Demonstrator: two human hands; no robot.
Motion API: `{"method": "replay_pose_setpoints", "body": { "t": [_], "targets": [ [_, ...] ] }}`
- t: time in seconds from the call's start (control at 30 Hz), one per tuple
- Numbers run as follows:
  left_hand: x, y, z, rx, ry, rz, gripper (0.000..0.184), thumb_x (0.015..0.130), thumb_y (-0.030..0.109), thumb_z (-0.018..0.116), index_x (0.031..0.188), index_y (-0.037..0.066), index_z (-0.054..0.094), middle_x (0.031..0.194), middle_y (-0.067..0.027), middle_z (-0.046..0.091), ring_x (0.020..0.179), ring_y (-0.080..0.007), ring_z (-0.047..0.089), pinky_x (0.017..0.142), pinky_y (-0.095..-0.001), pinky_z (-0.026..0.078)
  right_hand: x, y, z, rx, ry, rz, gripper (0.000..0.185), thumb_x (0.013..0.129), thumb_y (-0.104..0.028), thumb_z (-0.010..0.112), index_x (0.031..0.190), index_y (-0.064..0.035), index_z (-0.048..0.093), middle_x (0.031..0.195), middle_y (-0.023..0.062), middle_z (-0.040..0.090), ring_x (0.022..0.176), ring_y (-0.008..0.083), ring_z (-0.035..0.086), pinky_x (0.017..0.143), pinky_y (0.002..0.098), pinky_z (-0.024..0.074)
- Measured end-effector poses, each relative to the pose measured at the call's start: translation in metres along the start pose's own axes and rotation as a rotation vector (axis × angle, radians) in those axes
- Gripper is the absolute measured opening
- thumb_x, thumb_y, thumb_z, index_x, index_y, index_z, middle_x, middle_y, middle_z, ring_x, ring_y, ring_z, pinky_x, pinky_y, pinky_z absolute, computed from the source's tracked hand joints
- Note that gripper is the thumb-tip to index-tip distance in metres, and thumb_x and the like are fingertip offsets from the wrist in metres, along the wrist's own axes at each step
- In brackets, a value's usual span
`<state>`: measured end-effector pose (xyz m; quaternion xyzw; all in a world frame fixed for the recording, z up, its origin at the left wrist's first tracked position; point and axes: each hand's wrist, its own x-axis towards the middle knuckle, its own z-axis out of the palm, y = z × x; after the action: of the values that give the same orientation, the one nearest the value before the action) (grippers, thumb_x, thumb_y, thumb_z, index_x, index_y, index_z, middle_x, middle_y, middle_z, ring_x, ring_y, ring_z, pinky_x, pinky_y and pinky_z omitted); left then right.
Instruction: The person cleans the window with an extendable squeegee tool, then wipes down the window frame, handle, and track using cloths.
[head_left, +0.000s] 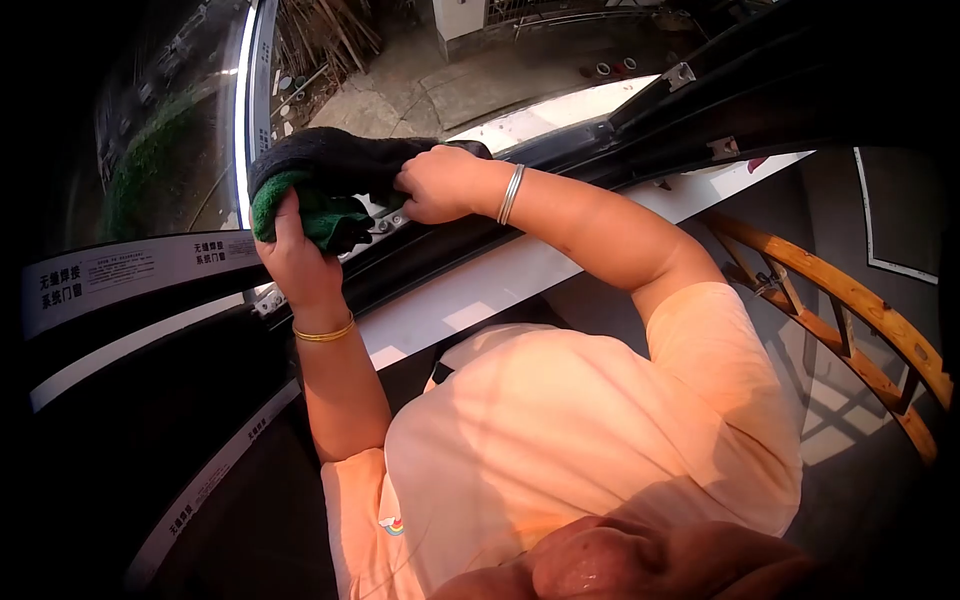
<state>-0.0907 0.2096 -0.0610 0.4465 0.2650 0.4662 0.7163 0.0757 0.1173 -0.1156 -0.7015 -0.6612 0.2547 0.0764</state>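
Observation:
A dark cloth (340,158) is bunched over the window frame (430,240), with a green cloth (310,210) folded under its left end. My left hand (298,255), with a yellow bangle at the wrist, is closed on the green cloth, its thumb pointing up. Higher and to the right, my right hand (445,185), with silver bangles, has its fingers curled on the right part of the dark cloth. Metal fittings (383,226) show on the frame between the two hands.
Glass panes in labelled frames (140,268) stand at the left. A white sill (480,282) runs below the dark frame. At the right is a wooden ladder (850,285). Outside, below, lie poles (325,35) and concrete ground (400,95).

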Motion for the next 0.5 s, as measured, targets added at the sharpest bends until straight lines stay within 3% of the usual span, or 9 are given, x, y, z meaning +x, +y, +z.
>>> {"method": "replay_pose_setpoints", "body": {
  "t": [0.07,0.13,0.27,0.37,0.5],
  "targets": [
    [-0.009,-0.016,0.004,0.056,-0.049,-0.013,0.018,0.097,0.005,0.058,0.114,-0.001,0.060,0.108,-0.0095,0.066,0.093,-0.0189,0.066,0.077,-0.0298,0.056,-0.030,0.041,-0.013,-0.161,-0.023,0.037,0.034,0.080,-0.020,0.056,0.108,-0.0062,0.070,0.102,0.0144,0.070,0.099,0.0309,0.066,0.087,0.0422,0.0490],
    [-0.021,-0.032,0.015,0.032,-0.115,-0.155,0.021,0.096,0.007,0.062,0.116,0.002,0.060,0.106,-0.0066,0.065,0.091,-0.0153,0.064,0.078,-0.0280,0.053,-0.063,0.070,-0.035,-0.302,-0.107,0.173,0.035,0.079,-0.012,0.054,0.110,-0.0091,0.071,0.101,0.0122,0.071,0.099,0.0284,0.066,0.091,0.0393,0.0453],
    [-0.040,-0.064,0.044,0.122,-0.338,-0.208,0.019,0.093,0.006,0.065,0.111,0.002,0.061,0.100,-0.0007,0.064,0.090,-0.0091,0.057,0.081,-0.0233,0.046,-0.114,0.109,-0.064,-0.749,-0.222,0.300,0.017,0.082,-0.013,0.059,0.086,-0.0127,0.076,0.090,0.0053,0.074,0.088,0.0238,0.070,0.088,0.0374,0.0422],
    [-0.048,-0.071,0.054,0.204,-0.434,-0.175,0.018,0.092,0.008,0.066,0.109,0.001,0.062,0.099,-0.0013,0.064,0.091,-0.0090,0.056,0.082,-0.0242,0.046,-0.116,0.112,-0.064,-0.808,-0.294,0.366,0.018,0.083,-0.013,0.059,0.087,-0.0142,0.077,0.091,0.0044,0.075,0.090,0.0223,0.070,0.087,0.0354,0.0415],
    [-0.040,-0.071,0.044,0.087,-0.336,-0.221,0.018,0.093,0.008,0.065,0.109,0.002,0.062,0.100,-0.0012,0.064,0.091,-0.0094,0.057,0.083,-0.0238,0.046,-0.094,0.098,-0.056,-0.664,-0.270,0.428,0.022,0.084,-0.015,0.057,0.093,-0.0127,0.077,0.099,0.0068,0.075,0.093,0.0243,0.070,0.086,0.0388,0.0466]
  ]
}}
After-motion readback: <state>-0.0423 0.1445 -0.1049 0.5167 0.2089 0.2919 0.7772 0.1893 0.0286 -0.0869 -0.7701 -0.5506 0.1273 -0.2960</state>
